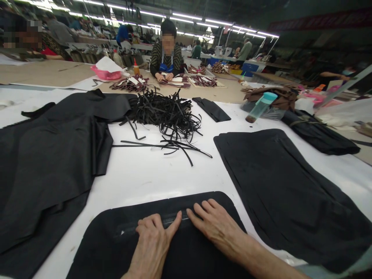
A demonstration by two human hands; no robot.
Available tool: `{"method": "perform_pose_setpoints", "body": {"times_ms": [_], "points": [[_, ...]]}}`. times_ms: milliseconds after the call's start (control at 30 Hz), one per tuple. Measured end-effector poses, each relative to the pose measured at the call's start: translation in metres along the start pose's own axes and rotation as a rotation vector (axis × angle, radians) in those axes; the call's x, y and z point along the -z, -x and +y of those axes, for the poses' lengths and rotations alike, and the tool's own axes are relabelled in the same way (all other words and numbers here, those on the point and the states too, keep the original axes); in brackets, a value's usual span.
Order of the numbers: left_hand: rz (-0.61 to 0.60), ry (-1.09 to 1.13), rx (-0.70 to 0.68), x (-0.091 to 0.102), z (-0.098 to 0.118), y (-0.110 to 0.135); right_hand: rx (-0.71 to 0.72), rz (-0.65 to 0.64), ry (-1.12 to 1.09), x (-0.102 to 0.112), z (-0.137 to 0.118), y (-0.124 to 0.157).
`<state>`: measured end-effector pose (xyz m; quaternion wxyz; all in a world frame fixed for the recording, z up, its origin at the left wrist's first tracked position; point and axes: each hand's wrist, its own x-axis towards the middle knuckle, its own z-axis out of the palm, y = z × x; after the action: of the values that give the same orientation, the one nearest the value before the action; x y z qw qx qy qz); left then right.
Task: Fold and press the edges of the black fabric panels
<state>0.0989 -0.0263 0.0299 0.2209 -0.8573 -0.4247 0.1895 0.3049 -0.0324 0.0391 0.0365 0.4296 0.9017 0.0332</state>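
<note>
In front of me on the white table lies a black sheet panel (200,248) with rounded corners. A narrow shiny strip (171,221) runs across it near its far edge. My left hand (152,236) presses down on the panel at this strip, its fingers bent and its thumb stretched out to the right. Just right of that thumb, my right hand (213,223) lies on the panel with fingers spread, its thumb near the strip's right part. The two thumbs point toward each other, a small gap between them. Neither hand grips anything that I can see.
Large black sheets (55,155) lie on the left. A stack of black panels (279,186) is on the right. Beyond are a heap of thin black strips (165,112), a folded black piece (212,109) and a bottle (260,106). A co-worker (167,54) handles brown pieces opposite.
</note>
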Motion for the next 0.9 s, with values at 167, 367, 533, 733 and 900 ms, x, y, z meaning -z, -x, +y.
{"method": "perform_pose_setpoints", "body": {"times_ms": [167, 367, 533, 733, 900], "points": [[0.000, 0.004, -0.030, -0.005, 0.002, 0.000, -0.042, -0.098, -0.157, -0.003, -0.018, -0.005], [0.015, 0.047, -0.023, -0.004, 0.000, 0.000, -0.106, -0.084, -0.197, -0.007, -0.018, -0.004], [0.067, 0.162, -0.059, -0.013, -0.009, 0.012, -0.166, -0.014, -0.186, -0.012, -0.009, 0.012], [0.151, 0.302, -0.068, -0.026, -0.021, 0.022, -0.257, 0.047, -0.151, -0.014, -0.004, 0.027], [0.141, 0.279, -0.043, -0.021, -0.017, 0.019, -0.293, -0.027, 0.039, -0.009, -0.021, 0.017]]}}
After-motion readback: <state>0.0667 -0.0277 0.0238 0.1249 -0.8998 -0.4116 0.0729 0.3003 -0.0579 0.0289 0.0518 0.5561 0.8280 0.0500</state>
